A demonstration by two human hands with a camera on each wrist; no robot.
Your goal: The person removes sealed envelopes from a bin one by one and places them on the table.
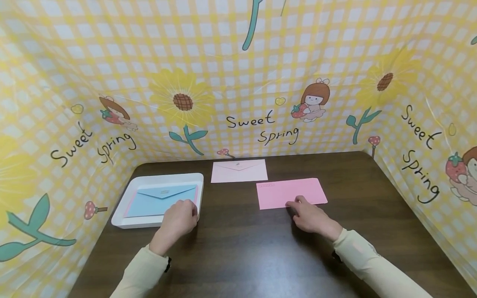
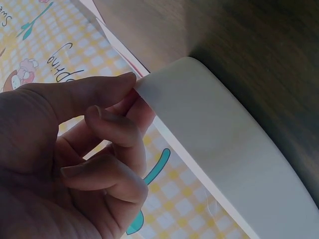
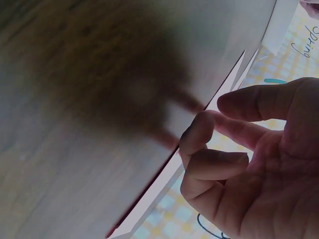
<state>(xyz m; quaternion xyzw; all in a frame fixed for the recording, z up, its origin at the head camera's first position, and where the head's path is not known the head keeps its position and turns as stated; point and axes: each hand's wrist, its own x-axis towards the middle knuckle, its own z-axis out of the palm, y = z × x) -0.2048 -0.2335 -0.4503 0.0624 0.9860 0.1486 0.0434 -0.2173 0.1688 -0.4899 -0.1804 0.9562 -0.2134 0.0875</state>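
My left hand [image 1: 179,221] pinches the rim of a white tray [image 2: 199,129] near its front right corner, the thumb against the outside of the wall. In that tray lies a light blue envelope [image 1: 164,203] with its pointed flap showing. A pink edge peeks out on either side beneath it. My right hand [image 1: 312,217] touches the near edge of a pink envelope [image 1: 287,192] that lies flat on the table. In the right wrist view the thumb stands apart from the index finger, while the other fingers [image 3: 214,169] are bent.
Behind the pink envelope, to its left, a pale pink envelope [image 1: 238,171] lies flap side up at the table's back edge. Around the dark wooden table [image 1: 238,248] hangs a yellow checked cloth [image 1: 253,82] on the back and both sides.
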